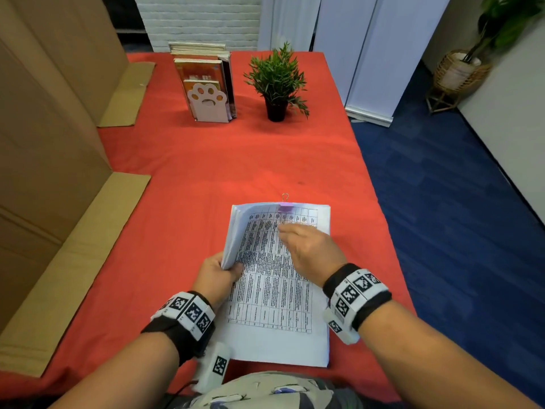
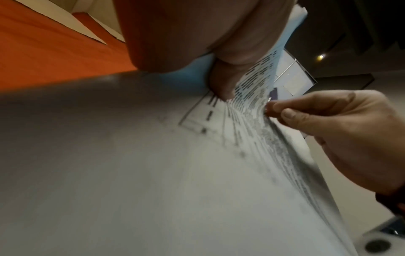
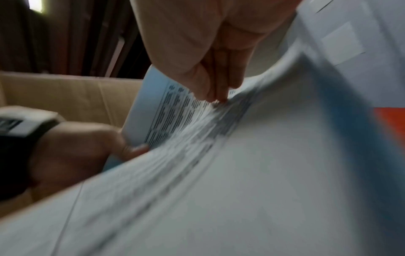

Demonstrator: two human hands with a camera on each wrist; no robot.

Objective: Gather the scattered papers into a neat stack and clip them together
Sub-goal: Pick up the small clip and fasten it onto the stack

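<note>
A stack of printed papers [image 1: 277, 305] lies on the red tablecloth [image 1: 206, 172] in front of me. A purple binder clip [image 1: 285, 206] grips the middle of its far edge. My left hand [image 1: 233, 265] grips several upper sheets at the left edge and curls them up off the stack; its thumb [image 2: 221, 83] lies on the printed side. My right hand [image 1: 284, 230] rests over the upper part of the open page. Its thumb and forefinger [image 2: 271, 107] meet in a pinch at a sheet, right where the lifted pages bend away [image 3: 217, 100].
At the far end stand a white paw-print bookend with books [image 1: 208, 95] and a small potted plant [image 1: 277, 84]. Cardboard sheets [image 1: 59, 202] line the left side. The table's right edge [image 1: 380, 202] drops to blue carpet.
</note>
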